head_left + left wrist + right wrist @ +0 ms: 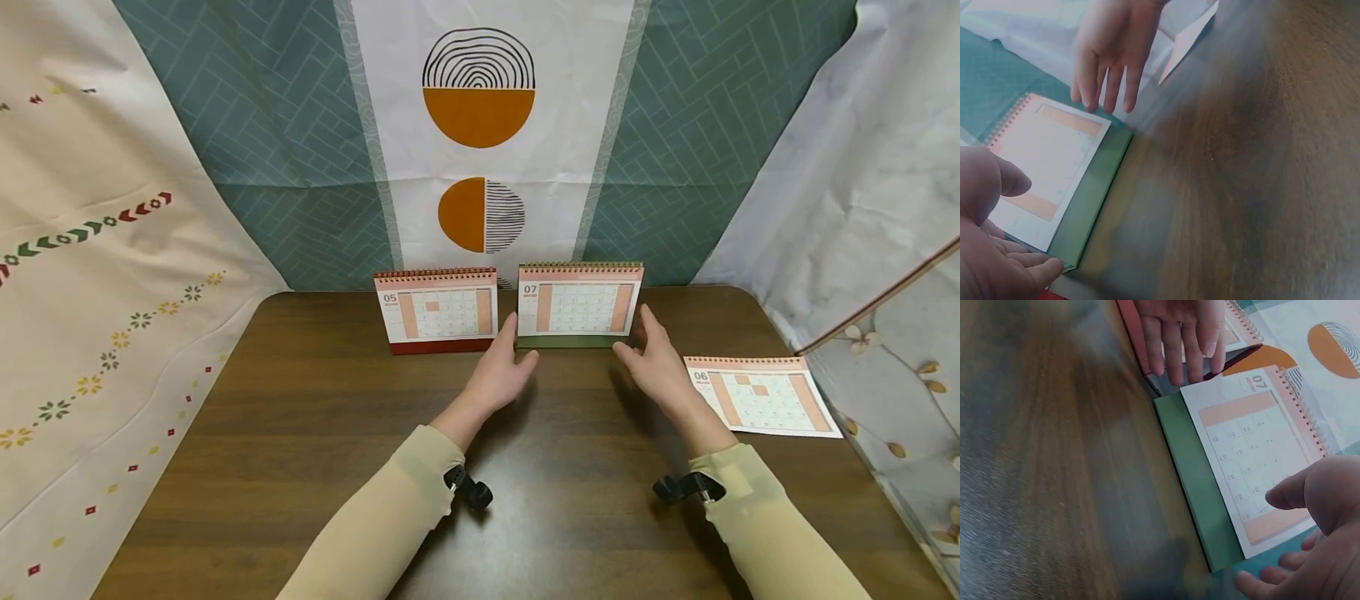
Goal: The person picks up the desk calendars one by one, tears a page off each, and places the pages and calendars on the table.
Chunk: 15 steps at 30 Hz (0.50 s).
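A green-based desk calendar [577,307] showing 07 stands at the back of the table, its spiral binding on top. My left hand [498,372] is by its left edge with fingers extended; whether the fingertips touch it I cannot tell. On the other side, my right hand [660,367] is held near the right edge, fingers straight and thumb apart. In the right wrist view a gap shows between the right thumb and the calendar page [1241,456]. A red-based desk calendar [446,312] showing 05 stands just left of the green one.
A calendar sheet [765,398] marked 06, spiral-bound along its top, sits at the right side of the brown wooden table [300,467]. Patterned cloths hang behind and on both sides, including a green and white backdrop [285,125]. Black straps circle both wrists.
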### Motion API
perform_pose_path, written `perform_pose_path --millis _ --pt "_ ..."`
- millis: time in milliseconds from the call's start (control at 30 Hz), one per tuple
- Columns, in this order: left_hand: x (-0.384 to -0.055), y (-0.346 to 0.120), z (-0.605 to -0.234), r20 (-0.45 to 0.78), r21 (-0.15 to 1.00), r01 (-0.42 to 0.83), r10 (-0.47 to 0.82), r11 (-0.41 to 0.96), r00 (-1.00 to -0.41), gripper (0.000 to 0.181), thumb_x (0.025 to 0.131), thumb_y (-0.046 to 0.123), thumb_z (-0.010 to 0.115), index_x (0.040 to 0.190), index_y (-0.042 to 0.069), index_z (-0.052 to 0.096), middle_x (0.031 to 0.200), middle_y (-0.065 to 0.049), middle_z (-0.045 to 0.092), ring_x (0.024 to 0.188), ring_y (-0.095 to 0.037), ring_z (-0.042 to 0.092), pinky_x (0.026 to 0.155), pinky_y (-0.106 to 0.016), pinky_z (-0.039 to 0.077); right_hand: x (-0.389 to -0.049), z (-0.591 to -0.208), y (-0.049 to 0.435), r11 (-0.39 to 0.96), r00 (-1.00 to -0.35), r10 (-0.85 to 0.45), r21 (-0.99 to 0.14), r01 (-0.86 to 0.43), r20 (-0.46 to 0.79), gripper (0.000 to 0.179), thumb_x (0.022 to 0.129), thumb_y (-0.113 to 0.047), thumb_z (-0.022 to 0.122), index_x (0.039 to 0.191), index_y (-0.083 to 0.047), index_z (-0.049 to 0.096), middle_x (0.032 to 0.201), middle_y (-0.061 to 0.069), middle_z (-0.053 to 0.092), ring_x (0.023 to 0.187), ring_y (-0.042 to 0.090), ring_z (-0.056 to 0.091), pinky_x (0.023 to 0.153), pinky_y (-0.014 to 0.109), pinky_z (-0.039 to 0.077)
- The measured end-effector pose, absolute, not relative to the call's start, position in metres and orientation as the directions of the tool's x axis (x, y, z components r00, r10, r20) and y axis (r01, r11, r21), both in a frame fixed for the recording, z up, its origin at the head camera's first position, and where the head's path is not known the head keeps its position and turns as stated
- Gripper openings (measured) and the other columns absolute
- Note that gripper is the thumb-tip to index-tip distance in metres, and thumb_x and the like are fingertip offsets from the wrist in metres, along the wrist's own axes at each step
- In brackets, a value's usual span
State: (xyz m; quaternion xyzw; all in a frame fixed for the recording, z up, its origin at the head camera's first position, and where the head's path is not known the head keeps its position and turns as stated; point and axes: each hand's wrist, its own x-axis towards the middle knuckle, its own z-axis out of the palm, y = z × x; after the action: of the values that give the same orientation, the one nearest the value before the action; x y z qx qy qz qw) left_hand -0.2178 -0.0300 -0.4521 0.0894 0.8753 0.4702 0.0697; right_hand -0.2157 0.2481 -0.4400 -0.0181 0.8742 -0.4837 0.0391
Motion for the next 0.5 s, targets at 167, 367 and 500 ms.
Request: perform_pose_path --millis 167,367,500 --pt "-0.212 -0.036 -0.446 -0.002 0.820 0.136 0.239 0.556 -0.971 0.080 0.114 0.028 0.060 0.177 0.008 0.014 0.183 -0.011 0.020 0.166 -0.027 0.023 0.131 -0.047 0.025 -0.208 -0.438 0.245 0.628 -0.997 -0.062 -0.775 -0.070 0.039 0.092 0.113 -0.024 0.061 0.176 -0.003 -0.002 0.179 0.033 0.005 0.161 0.057 0.019 0.125 0.071 0.024" --pt "-0.205 -0.047 -0.444 0.066 0.764 0.224 0.273 0.605 -0.960 0.077 0.115 0.029 0.059 0.177 0.010 0.018 0.182 -0.010 0.023 0.165 -0.027 0.027 0.130 -0.048 0.028 -0.201 -0.442 0.239 0.684 -0.982 -0.084 -0.706 -0.181 0.171 0.088 0.110 -0.016 0.066 0.174 0.005 0.008 0.178 0.034 0.014 0.163 0.056 0.010 0.127 0.072 0.015" --pt "-0.198 -0.055 -0.439 0.109 0.736 0.275 0.293 0.618 -0.950 0.076 0.114 0.026 0.061 0.177 0.010 0.020 0.182 -0.011 0.025 0.165 -0.027 0.027 0.130 -0.048 0.028 -0.197 -0.442 0.234 0.692 -0.969 -0.104 -0.684 -0.232 0.224 0.087 0.110 -0.014 0.067 0.173 0.006 0.010 0.178 0.033 0.014 0.163 0.056 0.009 0.127 0.072 0.014"
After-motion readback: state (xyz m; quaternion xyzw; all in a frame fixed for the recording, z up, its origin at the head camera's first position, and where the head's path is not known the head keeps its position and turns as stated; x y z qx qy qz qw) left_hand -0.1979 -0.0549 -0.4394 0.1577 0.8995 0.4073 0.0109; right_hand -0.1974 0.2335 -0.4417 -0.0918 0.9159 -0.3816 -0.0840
